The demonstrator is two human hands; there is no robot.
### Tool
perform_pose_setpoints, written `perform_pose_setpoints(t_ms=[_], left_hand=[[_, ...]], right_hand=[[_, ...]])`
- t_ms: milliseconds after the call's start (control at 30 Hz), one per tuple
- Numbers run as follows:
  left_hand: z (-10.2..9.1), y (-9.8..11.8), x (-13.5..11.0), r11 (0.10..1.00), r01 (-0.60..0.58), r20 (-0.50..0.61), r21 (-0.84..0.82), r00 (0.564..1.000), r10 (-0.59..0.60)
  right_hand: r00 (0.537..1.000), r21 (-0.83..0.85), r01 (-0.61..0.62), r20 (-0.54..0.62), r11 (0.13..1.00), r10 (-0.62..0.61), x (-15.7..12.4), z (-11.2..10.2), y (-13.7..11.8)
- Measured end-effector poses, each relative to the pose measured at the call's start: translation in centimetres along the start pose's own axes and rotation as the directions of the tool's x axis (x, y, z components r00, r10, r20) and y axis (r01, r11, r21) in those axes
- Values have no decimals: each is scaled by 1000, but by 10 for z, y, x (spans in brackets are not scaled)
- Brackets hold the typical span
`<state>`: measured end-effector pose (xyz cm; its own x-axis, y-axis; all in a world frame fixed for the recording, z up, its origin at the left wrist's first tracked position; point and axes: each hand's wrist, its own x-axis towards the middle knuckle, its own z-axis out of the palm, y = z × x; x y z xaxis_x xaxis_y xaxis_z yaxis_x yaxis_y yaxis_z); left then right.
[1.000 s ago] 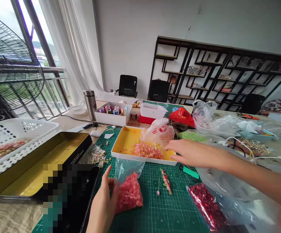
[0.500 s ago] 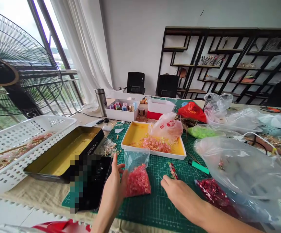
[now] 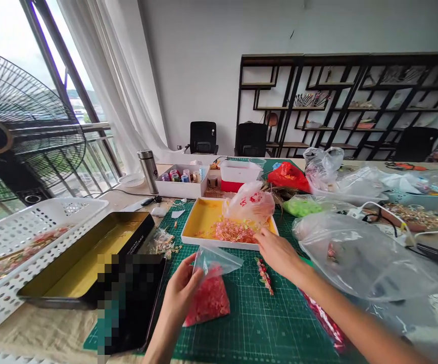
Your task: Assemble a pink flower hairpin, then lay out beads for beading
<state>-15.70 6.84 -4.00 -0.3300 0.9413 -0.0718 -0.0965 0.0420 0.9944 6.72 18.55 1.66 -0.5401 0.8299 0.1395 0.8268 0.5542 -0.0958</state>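
Note:
My left hand (image 3: 181,296) grips the top edge of a clear zip bag (image 3: 214,261), which holds red sequins (image 3: 207,301) and rests on a green cutting mat (image 3: 241,323). My right hand (image 3: 277,253) is at the front corner of a white tray with a yellow base (image 3: 203,243). A pile of pink and gold wire pieces (image 3: 230,231) lies in the tray, beside a white plastic bag with red print (image 3: 249,202). A red beaded hair ornament (image 3: 264,275) lies on the mat just below my right hand.
A large clear plastic bag (image 3: 355,258) lies right of the mat. A dark tablet (image 3: 135,303) and a gold-lined black tin (image 3: 86,258) lie to the left, beside a white perforated basket (image 3: 33,253). A white box of thread spools (image 3: 181,182) stands behind the tray.
My right hand has moved from beside the hair ornament up to the tray's edge. My left hand has taken the top of the zip bag and lifted it.

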Motion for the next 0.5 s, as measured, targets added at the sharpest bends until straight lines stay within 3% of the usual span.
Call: perform_pose_setpoints(t_ms=[100,200,267,333,400,500], left_hand=[[5,10,-15,978,89,36,-186,996,-83],[13,16,-29,871,243,100,-427,970,-222],[21,19,-36,800,335,182,-497,942,-281],[33,22,-42,764,401,270,-505,915,-301],[46,25,-45,744,418,345,-521,901,-265],[65,25,-44,688,424,396,-589,893,-212]], right_hand=[[1000,79,16,6,997,-16,-25,2,-2],[996,283,19,75,959,-41,-68,4,-8],[975,565,-53,209,823,-80,-93,8,-13],[959,756,-139,263,639,-102,-109,16,-18],[963,859,-208,263,468,-57,-115,25,-23],[940,916,-337,317,219,123,-111,39,-31]])
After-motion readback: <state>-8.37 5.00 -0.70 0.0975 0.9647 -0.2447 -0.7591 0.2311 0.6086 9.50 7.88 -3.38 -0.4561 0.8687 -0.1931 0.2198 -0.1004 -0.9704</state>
